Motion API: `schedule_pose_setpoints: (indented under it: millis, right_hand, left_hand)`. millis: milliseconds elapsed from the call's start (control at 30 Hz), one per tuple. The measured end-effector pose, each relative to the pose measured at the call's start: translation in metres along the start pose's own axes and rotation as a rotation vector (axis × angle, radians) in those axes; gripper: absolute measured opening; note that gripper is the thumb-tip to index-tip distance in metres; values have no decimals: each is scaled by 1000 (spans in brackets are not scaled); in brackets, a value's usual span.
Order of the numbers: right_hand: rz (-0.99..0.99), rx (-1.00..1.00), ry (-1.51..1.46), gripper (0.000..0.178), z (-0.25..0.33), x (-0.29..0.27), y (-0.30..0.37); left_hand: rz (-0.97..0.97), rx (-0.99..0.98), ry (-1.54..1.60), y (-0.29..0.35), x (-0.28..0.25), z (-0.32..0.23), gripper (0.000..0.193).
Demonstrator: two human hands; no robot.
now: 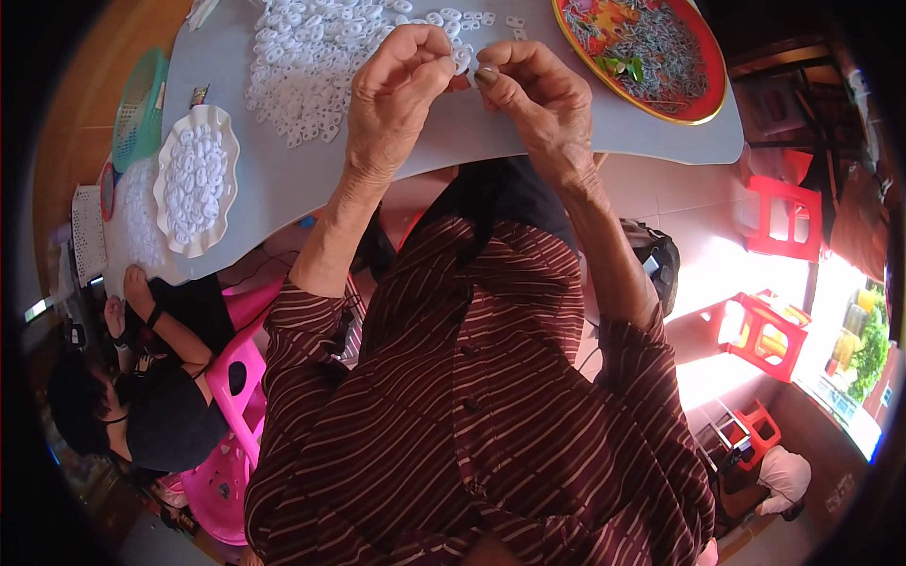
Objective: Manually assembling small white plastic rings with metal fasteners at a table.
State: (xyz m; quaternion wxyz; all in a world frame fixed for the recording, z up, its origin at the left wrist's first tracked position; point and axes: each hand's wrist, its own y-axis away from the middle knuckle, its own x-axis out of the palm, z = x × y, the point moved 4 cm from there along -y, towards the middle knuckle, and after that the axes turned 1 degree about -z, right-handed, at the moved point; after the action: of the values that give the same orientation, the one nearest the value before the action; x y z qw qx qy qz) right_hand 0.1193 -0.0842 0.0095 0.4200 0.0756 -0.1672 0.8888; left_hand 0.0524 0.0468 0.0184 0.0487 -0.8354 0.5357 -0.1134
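1. Left on the bench (274, 184), we have a scalloped dish (232, 170) full of white oval pieces.
2. Next, a loose pile of small white parts (293, 94).
3. Left hand (401, 90): thumb and fingertips clamped on one white oval piece (461, 59), up over the bench. We judge it light, stiff, maybe slick; best pinched by its outer rim.
4. Right hand (545, 99): thumb and forefinger close beside it; we can't tell if they grip anything.
5. Far right, red tray (714, 85) of thin grey metal bits.
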Motion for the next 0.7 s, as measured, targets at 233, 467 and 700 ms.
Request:
schedule_pose_setpoints:
  millis: [233, 467, 700]
  right_hand:
    - [-6, -9, 18, 16, -1, 0, -1]
    - [-23, -3, 11, 21, -2, -1, 0]
    - [-51, 24, 9, 20, 0, 0, 1]
  left_hand:
    - [-9, 35, -30, 0, -1, 2, 13]
    - [-18, 38, 8, 0, 2, -2, 11]
    - [-32, 124, -159, 2, 4, -8, 10]
